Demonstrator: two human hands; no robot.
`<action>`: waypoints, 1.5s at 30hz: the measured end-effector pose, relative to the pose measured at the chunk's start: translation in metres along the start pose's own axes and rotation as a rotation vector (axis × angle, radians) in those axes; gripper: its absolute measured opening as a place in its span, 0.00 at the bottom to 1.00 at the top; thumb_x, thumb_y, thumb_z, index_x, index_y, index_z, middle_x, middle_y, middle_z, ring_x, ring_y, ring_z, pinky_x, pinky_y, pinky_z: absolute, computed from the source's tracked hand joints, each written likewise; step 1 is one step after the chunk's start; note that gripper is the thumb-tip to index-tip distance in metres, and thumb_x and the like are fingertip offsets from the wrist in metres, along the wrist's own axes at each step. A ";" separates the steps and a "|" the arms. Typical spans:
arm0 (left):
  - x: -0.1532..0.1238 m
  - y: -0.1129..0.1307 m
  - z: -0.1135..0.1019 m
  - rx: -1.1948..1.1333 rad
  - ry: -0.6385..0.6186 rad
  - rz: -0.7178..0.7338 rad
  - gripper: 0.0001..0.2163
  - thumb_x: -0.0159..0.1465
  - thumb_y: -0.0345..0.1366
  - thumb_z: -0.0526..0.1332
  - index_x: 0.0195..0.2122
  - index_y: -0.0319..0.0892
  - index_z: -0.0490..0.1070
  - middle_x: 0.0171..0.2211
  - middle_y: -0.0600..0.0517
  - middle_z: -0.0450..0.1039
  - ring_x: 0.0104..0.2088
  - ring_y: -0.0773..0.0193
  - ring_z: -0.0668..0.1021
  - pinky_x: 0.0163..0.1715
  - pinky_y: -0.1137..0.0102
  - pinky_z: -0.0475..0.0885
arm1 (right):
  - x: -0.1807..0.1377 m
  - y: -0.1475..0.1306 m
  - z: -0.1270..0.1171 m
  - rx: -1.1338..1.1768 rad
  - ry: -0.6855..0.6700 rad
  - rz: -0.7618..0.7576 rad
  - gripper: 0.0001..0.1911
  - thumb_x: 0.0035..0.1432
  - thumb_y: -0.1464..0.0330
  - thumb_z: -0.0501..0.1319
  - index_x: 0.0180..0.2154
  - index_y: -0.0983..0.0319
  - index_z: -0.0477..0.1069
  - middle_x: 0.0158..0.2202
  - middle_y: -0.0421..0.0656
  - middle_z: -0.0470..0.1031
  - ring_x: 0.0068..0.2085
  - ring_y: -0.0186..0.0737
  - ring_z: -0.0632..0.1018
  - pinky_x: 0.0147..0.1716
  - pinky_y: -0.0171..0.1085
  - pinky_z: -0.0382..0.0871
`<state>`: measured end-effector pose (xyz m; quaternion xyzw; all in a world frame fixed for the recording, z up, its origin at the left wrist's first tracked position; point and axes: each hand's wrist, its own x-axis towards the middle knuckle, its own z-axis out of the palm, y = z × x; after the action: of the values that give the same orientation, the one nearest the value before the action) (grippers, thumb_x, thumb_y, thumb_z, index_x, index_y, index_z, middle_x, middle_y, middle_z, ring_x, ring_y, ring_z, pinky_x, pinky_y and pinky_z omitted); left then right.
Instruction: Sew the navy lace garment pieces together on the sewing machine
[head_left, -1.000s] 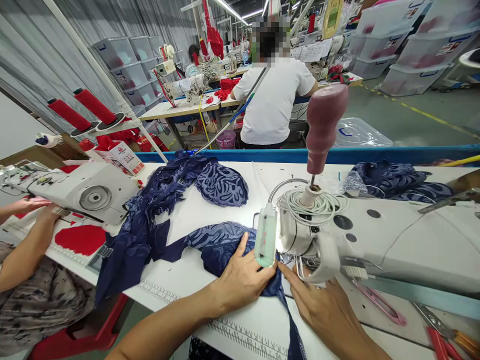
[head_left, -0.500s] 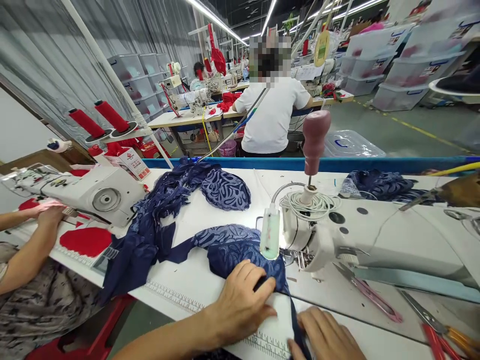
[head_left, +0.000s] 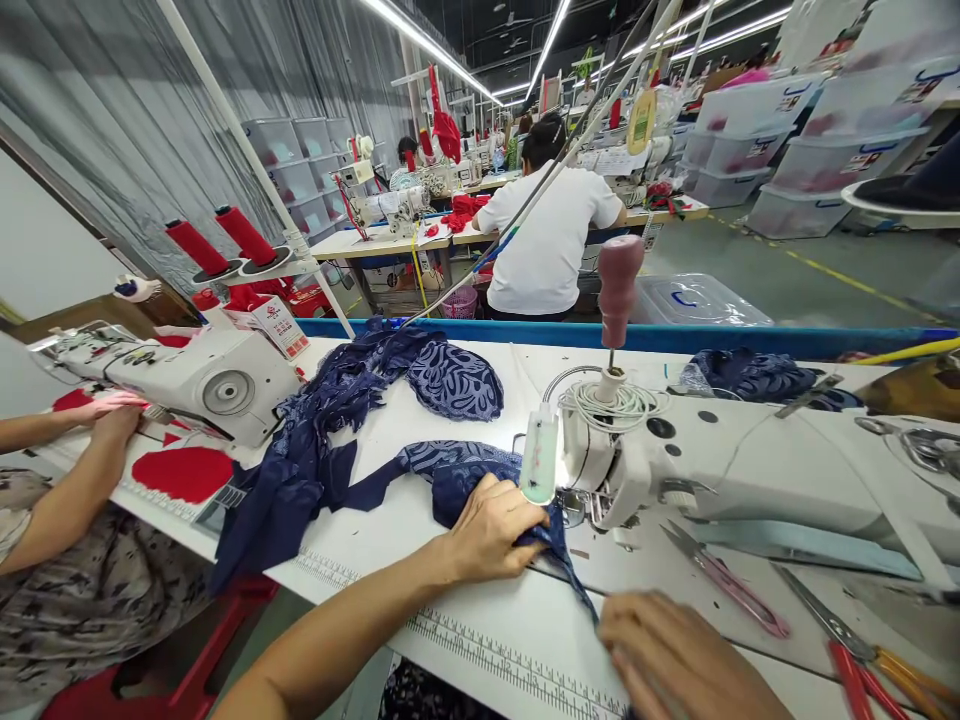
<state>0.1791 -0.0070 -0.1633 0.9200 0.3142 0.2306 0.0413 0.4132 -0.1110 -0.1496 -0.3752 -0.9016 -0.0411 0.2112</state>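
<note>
Navy lace fabric (head_left: 454, 490) lies on the white sewing table, its right part bunched beside the needle area of a sewing machine (head_left: 622, 490). My left hand (head_left: 495, 530) has its fingers curled over that bunched fabric, gripping it just left of the presser foot. From there a narrow navy fabric strip (head_left: 571, 572) runs toward me, down to my right hand (head_left: 667, 645). My right hand is slightly blurred, with its fingers closed around the strip's near end. A pale green plate (head_left: 540, 458) at the machine head hides part of the fabric behind it.
Pink-handled snips (head_left: 735, 585) and orange-handled scissors (head_left: 847, 625) lie right of my right hand. A navy fabric heap (head_left: 322, 430) and a lace piece (head_left: 456, 380) lie at left. A co-worker's hands (head_left: 112, 425) work at another machine (head_left: 217, 385).
My left hand has moved slightly up and bunched the fabric closer to the machine. The strip has shifted right, and my right hand is farther right. The camera view has tilted a little.
</note>
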 end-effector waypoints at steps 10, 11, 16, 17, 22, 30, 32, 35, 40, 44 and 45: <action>0.002 0.002 -0.013 0.194 -0.111 0.207 0.12 0.64 0.27 0.54 0.45 0.46 0.73 0.42 0.49 0.73 0.46 0.58 0.72 0.57 0.51 0.59 | 0.028 0.025 0.036 0.122 0.142 0.018 0.27 0.47 0.87 0.45 0.38 0.57 0.72 0.43 0.38 0.77 0.41 0.35 0.76 0.40 0.37 0.60; 0.002 0.002 -0.013 0.189 -0.139 0.227 0.12 0.64 0.27 0.53 0.44 0.45 0.72 0.41 0.49 0.73 0.46 0.59 0.73 0.58 0.51 0.60 | 0.028 0.024 0.035 0.111 0.156 0.019 0.26 0.48 0.87 0.45 0.38 0.58 0.72 0.44 0.39 0.77 0.43 0.35 0.76 0.42 0.37 0.59; -0.003 0.009 -0.006 0.169 -0.181 0.187 0.11 0.66 0.29 0.54 0.46 0.43 0.71 0.38 0.49 0.73 0.41 0.61 0.75 0.57 0.48 0.64 | 0.029 0.017 0.027 0.152 0.186 0.031 0.24 0.57 0.85 0.44 0.39 0.58 0.72 0.42 0.39 0.78 0.43 0.35 0.76 0.45 0.38 0.58; -0.004 0.011 -0.004 0.180 -0.174 0.185 0.11 0.66 0.28 0.53 0.46 0.42 0.70 0.38 0.49 0.73 0.41 0.61 0.75 0.57 0.47 0.64 | 0.029 0.017 0.027 0.161 0.200 0.032 0.23 0.58 0.85 0.44 0.38 0.58 0.72 0.41 0.39 0.79 0.42 0.36 0.76 0.45 0.38 0.58; -0.008 0.016 0.000 0.262 -0.111 0.171 0.11 0.69 0.28 0.50 0.48 0.42 0.69 0.41 0.46 0.73 0.44 0.58 0.75 0.57 0.42 0.63 | 0.028 0.017 0.032 0.135 0.269 0.036 0.24 0.57 0.84 0.43 0.40 0.59 0.72 0.40 0.40 0.79 0.39 0.35 0.76 0.45 0.39 0.58; 0.006 0.012 0.004 0.278 -0.011 0.134 0.08 0.67 0.30 0.52 0.40 0.42 0.71 0.35 0.50 0.73 0.39 0.59 0.74 0.57 0.33 0.55 | 0.022 0.025 0.030 0.002 0.126 -0.007 0.33 0.44 0.85 0.46 0.49 0.59 0.72 0.48 0.41 0.78 0.44 0.39 0.76 0.51 0.44 0.58; 0.005 0.017 0.007 0.281 0.019 0.156 0.09 0.66 0.27 0.51 0.34 0.41 0.70 0.31 0.52 0.71 0.33 0.63 0.73 0.57 0.38 0.59 | 0.020 0.023 0.032 0.030 0.152 0.003 0.32 0.45 0.84 0.47 0.47 0.58 0.73 0.47 0.41 0.78 0.43 0.39 0.76 0.51 0.44 0.58; 0.003 0.022 0.007 0.251 0.072 0.117 0.11 0.67 0.27 0.50 0.32 0.40 0.70 0.27 0.53 0.68 0.30 0.65 0.71 0.55 0.45 0.64 | 0.019 0.019 0.035 0.127 0.201 0.052 0.31 0.48 0.85 0.46 0.47 0.58 0.73 0.45 0.41 0.78 0.43 0.37 0.76 0.51 0.43 0.57; 0.002 0.024 0.001 0.204 0.108 0.079 0.12 0.66 0.25 0.49 0.32 0.40 0.70 0.25 0.54 0.66 0.28 0.65 0.69 0.53 0.46 0.65 | 0.021 0.016 0.033 0.215 0.236 0.065 0.29 0.50 0.85 0.48 0.46 0.58 0.74 0.44 0.40 0.79 0.44 0.37 0.76 0.51 0.40 0.56; 0.001 0.027 0.004 0.256 0.088 0.133 0.12 0.67 0.25 0.48 0.31 0.40 0.68 0.25 0.55 0.65 0.26 0.67 0.66 0.53 0.45 0.66 | 0.021 0.015 0.032 0.221 0.264 0.065 0.29 0.49 0.84 0.47 0.45 0.57 0.74 0.42 0.40 0.79 0.44 0.37 0.76 0.51 0.40 0.55; 0.001 0.027 0.005 0.264 0.083 0.132 0.12 0.68 0.25 0.48 0.32 0.40 0.69 0.25 0.55 0.65 0.26 0.66 0.67 0.52 0.45 0.67 | 0.019 0.015 0.033 0.219 0.262 0.070 0.29 0.49 0.84 0.47 0.45 0.56 0.74 0.42 0.40 0.80 0.43 0.37 0.76 0.51 0.40 0.55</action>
<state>0.1970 -0.0283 -0.1613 0.9257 0.2822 0.2273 -0.1081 0.4001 -0.0794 -0.1730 -0.3727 -0.8518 0.0160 0.3677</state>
